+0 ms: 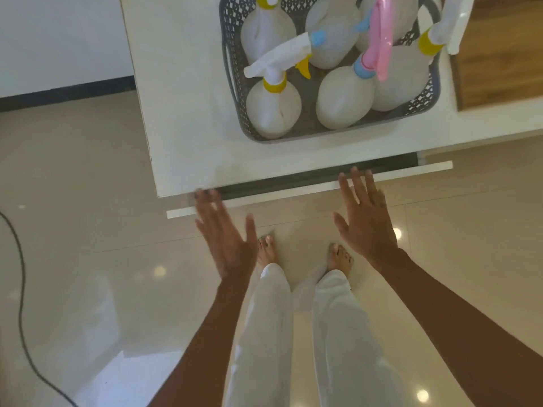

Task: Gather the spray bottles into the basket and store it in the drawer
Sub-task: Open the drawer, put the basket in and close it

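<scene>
A grey perforated basket [232, 69] stands on the white countertop [182, 113] and holds several whitish spray bottles, one with a yellow collar [273, 110] at its front left and one with a pink trigger [345, 98] beside it. Below the counter edge a white drawer front [293, 192] stands out a little, showing a dark gap. My left hand [226, 236] is flat, its fingertips at the drawer front's left part. My right hand [364, 218] is flat too, fingers straight, fingertips over the drawer front's right part. Neither hand holds anything.
A wooden board [499, 54] lies on the counter right of the basket. Glossy tiled floor [117, 259] lies below, with my bare feet [266, 251] close to the drawer. A dark cable [22, 304] runs across the floor at the left.
</scene>
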Action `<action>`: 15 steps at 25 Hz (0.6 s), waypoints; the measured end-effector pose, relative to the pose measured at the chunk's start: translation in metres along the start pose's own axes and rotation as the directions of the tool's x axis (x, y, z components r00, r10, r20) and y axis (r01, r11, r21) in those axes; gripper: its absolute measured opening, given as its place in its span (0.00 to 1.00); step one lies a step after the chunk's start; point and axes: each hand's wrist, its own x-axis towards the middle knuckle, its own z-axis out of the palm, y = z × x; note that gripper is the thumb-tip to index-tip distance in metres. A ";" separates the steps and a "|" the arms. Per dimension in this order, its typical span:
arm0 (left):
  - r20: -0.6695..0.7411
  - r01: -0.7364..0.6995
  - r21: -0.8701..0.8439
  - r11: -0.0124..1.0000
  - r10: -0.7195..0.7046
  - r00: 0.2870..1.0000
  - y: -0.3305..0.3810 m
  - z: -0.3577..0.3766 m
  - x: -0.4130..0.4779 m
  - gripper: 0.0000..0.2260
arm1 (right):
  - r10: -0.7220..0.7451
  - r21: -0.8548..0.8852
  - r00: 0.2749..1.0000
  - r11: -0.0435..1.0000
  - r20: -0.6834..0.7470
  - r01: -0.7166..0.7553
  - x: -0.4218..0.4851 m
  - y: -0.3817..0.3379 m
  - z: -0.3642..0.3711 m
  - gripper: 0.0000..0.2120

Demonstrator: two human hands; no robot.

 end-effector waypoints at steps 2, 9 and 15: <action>0.225 -0.209 0.088 0.974 0.185 0.957 0.021 0.019 -0.011 0.32 | -0.012 -0.070 0.999 0.997 0.048 0.016 -0.005 0.007 0.008 0.40; 0.493 -0.434 0.376 0.819 0.219 0.842 0.026 0.039 -0.039 0.36 | 0.005 -0.117 0.998 0.993 0.057 0.002 -0.032 0.012 0.026 0.47; 0.544 -0.424 0.423 0.801 0.150 0.826 0.027 0.040 -0.077 0.43 | -0.068 -0.101 0.991 0.992 0.118 0.080 -0.065 0.026 0.035 0.48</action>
